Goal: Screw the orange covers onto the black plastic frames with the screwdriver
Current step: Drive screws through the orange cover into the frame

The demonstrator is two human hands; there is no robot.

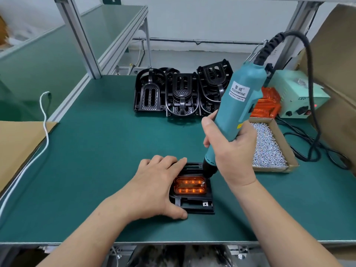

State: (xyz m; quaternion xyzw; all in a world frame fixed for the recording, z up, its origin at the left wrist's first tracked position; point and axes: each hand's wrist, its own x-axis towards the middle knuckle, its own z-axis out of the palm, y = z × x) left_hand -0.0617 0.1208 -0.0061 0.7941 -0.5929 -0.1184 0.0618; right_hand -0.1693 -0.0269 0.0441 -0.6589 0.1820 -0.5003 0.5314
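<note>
A black plastic frame (194, 204) lies on the green mat near the front edge, with an orange cover (189, 186) seated in it. My left hand (156, 186) lies over the frame's left side, fingers along its far edge and thumb at its near edge. My right hand (229, 149) grips a teal electric screwdriver (238, 105), held nearly upright. Its black tip (209, 171) stands on a screw at the cover's far right corner.
Stacks of black frames (181, 93) stand at the back of the mat. Spare orange covers (267, 103) lie beside a power supply box (296, 97). A cardboard tray of screws (267, 145) sits right of my hand. Black cables (316, 143) trail at right; cardboard (17, 145) lies at left.
</note>
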